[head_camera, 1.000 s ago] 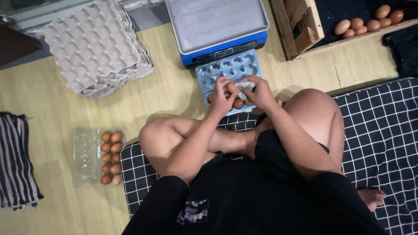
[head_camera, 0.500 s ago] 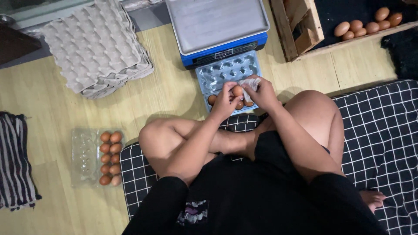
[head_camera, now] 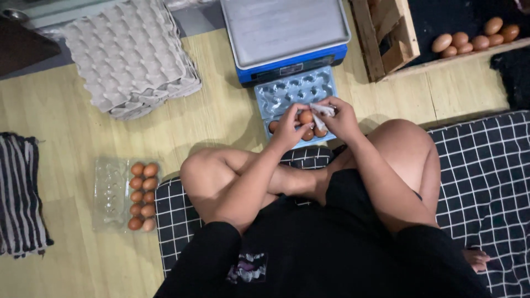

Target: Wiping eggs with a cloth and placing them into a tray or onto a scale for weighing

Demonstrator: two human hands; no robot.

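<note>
I sit cross-legged on a checked mat. My left hand (head_camera: 288,128) holds a brown egg (head_camera: 305,116) over a clear plastic egg carton (head_camera: 287,92) on the wooden floor. My right hand (head_camera: 338,117) grips a white cloth (head_camera: 320,112) pressed against that egg. A few brown eggs (head_camera: 312,133) sit in the carton's near cells, partly hidden by my hands; its far cells are bare.
A blue scale with a grey platform (head_camera: 284,30) stands behind the carton. Stacked grey pulp egg trays (head_camera: 130,55) lie far left. A filled clear carton (head_camera: 124,193) lies left of my knee. A wooden crate (head_camera: 386,36) and loose eggs (head_camera: 475,36) are far right; striped cloth (head_camera: 19,193) at left.
My hands have lifted the egg a little off the carton and the white cloth has shifted across it. Everything else stays put.
</note>
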